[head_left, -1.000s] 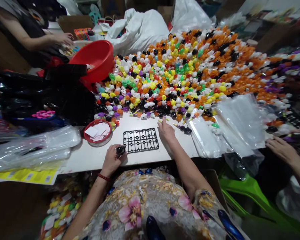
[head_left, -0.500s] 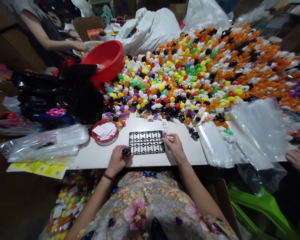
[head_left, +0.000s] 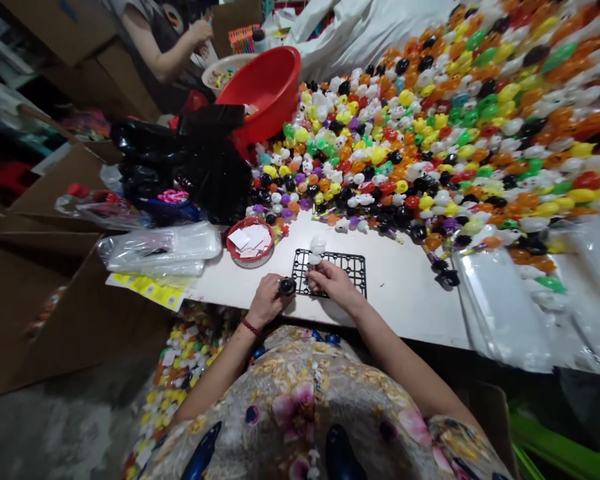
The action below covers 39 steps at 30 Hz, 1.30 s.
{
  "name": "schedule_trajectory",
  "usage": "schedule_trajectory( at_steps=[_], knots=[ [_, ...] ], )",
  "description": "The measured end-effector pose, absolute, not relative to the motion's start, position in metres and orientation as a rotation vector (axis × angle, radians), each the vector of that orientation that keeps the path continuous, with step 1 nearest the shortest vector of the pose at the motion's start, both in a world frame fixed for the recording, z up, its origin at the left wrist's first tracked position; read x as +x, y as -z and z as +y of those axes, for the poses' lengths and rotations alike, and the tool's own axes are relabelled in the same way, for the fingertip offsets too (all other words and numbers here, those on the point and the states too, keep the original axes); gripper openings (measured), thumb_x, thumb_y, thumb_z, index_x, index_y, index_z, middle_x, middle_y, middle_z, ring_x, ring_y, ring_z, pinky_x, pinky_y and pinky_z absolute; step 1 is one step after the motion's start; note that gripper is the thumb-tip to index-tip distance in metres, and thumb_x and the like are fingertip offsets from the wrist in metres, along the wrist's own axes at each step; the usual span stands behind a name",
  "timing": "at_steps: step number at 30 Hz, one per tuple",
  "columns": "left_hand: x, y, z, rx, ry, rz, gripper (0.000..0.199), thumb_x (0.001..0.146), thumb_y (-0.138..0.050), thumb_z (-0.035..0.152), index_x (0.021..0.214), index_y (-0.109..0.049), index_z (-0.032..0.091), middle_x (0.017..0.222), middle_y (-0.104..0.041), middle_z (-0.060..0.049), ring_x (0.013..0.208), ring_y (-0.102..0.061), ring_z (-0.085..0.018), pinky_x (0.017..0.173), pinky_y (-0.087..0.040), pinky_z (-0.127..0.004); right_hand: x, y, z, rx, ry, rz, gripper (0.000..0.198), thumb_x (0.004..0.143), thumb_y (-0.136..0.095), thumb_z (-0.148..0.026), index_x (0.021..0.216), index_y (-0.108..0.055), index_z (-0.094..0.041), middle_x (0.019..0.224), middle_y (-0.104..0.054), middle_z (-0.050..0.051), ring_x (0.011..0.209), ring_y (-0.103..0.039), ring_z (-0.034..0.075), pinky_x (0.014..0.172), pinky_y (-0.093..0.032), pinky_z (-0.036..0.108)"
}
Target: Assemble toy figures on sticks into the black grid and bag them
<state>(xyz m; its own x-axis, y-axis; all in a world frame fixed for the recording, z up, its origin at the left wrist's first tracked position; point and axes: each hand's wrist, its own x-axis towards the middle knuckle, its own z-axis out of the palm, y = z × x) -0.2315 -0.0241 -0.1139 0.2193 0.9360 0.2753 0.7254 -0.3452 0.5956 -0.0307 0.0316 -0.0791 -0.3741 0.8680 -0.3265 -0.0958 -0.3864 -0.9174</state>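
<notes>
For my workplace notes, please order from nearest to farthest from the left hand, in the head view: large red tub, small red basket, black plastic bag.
1. Small red basket: beyond the left hand, slightly left.
2. Black plastic bag: behind it, farther left.
3. Large red tub: beyond the bag.

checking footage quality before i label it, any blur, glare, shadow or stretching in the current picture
Head view: the toy pile looks stretched and smeared toward the upper right; head view: whitish glare on the clear bags at left; head view: left hand, right hand and black grid fairly clear; head view: dark shadow below the table at right.
</notes>
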Motion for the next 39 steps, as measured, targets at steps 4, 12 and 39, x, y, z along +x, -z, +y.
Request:
schedule_trajectory(
  at_steps=[4, 12, 39],
  knots=[
    [-0.232, 0.116, -0.025, 2.165, -0.861, 1.552, 0.013, 0.09, -0.06, 0.032, 0.086, -0.065, 0.021, 0.084, -0.064, -0.005, 0.086, -0.057, -0.02, 0.078, -0.047, -0.034, -0.054, 0.086, 0.036, -1.198, -1.731, -1.343, 0.017, 0.073, -0.065, -0.031, 0.081, -0.055, -0.02, 0.066, -0.057, -0.005, 0.058, -0.053, 0.012, 0.058, -0.045, 0.026],
    [-0.233, 0.117, -0.025, 2.167, -0.852, 1.553, 0.015, 0.091, -0.057, 0.033, 0.086, -0.065, 0.022, 0.086, -0.065, -0.005, 0.088, -0.058, -0.021, 0.078, -0.047, -0.035, -0.065, 0.087, 0.037, -1.31, -1.303, -1.93, 0.007, 0.081, -0.054, -0.013, 0.079, -0.056, -0.019, 0.079, -0.063, 0.001, 0.074, -0.055, 0.015, 0.071, -0.041, 0.027],
    [-0.233, 0.119, -0.025, 2.219, -0.796, 1.574, 0.013, 0.091, -0.057, 0.031, 0.091, -0.067, 0.023, 0.089, -0.065, -0.006, 0.089, -0.056, -0.022, 0.078, -0.046, -0.036, -0.048, 0.084, 0.043, -1.305, -1.12, -2.237, 0.011, 0.087, -0.053, -0.012, 0.09, -0.06, -0.018, 0.085, -0.065, 0.004, 0.079, -0.058, 0.018, 0.072, -0.041, 0.026]
  ],
)
